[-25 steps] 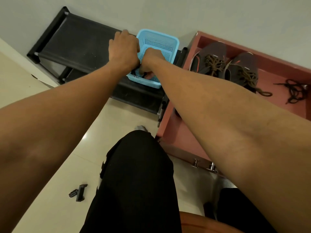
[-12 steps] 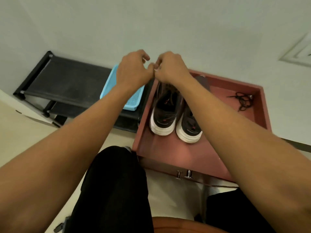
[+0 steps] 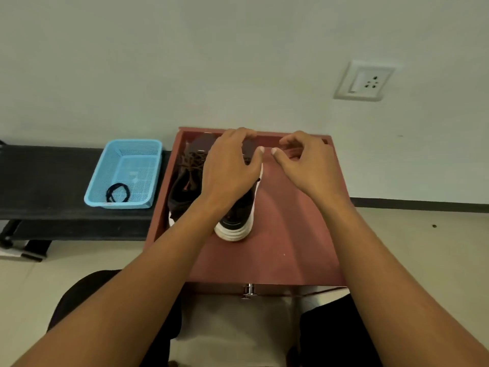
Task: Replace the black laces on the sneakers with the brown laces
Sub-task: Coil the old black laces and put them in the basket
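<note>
Two dark sneakers with white soles stand side by side in a red wooden tray (image 3: 291, 247). The left sneaker (image 3: 182, 192) shows brown laces (image 3: 194, 160) threaded across its top. My left hand (image 3: 230, 170) hovers over the right sneaker (image 3: 235, 221) with fingers spread and relaxed, hiding its lacing. My right hand (image 3: 307, 165) is just to the right, above the bare tray, fingers loosely curled with nothing visible in them. A coiled black lace (image 3: 117, 192) lies in the blue basket (image 3: 92, 200).
The basket sits on a low black bench (image 3: 47, 181) left of the tray. A white wall with a socket (image 3: 363, 80) is right behind. A metal knob (image 3: 248, 290) sticks out of the tray's front, above my knees.
My hands left the basket, met in a pinch above the sneakers, then parted and spread. The view has swung right and up, and a black lace now lies in the basket.
</note>
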{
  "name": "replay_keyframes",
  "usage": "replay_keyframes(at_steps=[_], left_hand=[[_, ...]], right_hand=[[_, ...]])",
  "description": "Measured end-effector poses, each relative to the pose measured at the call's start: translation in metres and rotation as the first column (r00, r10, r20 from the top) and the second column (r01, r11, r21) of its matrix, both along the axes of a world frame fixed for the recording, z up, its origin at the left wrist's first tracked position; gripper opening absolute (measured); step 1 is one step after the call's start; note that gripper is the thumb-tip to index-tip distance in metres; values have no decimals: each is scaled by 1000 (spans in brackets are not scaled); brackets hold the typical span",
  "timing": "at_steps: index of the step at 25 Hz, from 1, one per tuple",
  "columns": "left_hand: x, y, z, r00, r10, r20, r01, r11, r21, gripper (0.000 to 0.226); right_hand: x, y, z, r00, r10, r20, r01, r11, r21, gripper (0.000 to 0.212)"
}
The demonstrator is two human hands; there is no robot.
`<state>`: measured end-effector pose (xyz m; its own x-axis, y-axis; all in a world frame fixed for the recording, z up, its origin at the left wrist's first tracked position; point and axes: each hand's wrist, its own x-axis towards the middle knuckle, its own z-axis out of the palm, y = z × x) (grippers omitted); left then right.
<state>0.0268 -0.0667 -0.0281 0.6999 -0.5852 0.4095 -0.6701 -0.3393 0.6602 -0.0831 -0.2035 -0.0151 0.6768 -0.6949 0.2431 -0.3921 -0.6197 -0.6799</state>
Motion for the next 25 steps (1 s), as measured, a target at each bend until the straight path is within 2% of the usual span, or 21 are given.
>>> replay_keyframes(at_steps=[3, 8, 11, 13, 16, 20, 25], left_hand=[[-3, -16, -12, 999, -50, 19, 50, 999, -13, 31], [1, -32, -24, 992, -128, 16, 128, 992, -20, 27], [10, -32, -30, 986, -161, 45, 162, 987, -6, 24], [12, -31, -33, 981, -180, 73, 179, 984, 18, 23], [7, -32, -35, 972, -216, 97, 215, 976, 22, 23], [2, -33, -35, 965, -230, 123, 231, 973, 8, 23], [5, -35, -39, 969, -222, 112, 225, 974, -11, 22]], right_hand=[[-12, -21, -6, 999, -35, 35, 33, 998, 52, 27], [-23, -66, -22, 996, -94, -11, 94, 995, 30, 10], [-25, -100, -43, 973, -204, -112, 204, 979, -12, 15], [-17, -112, -58, 956, -218, -198, 213, 976, -45, 18], [1, -120, -76, 934, -197, -296, 179, 980, -89, 25], [24, -124, -94, 899, -110, -424, 21, 978, -208, 36], [35, -126, -105, 871, -100, -481, -23, 969, -244, 30]])
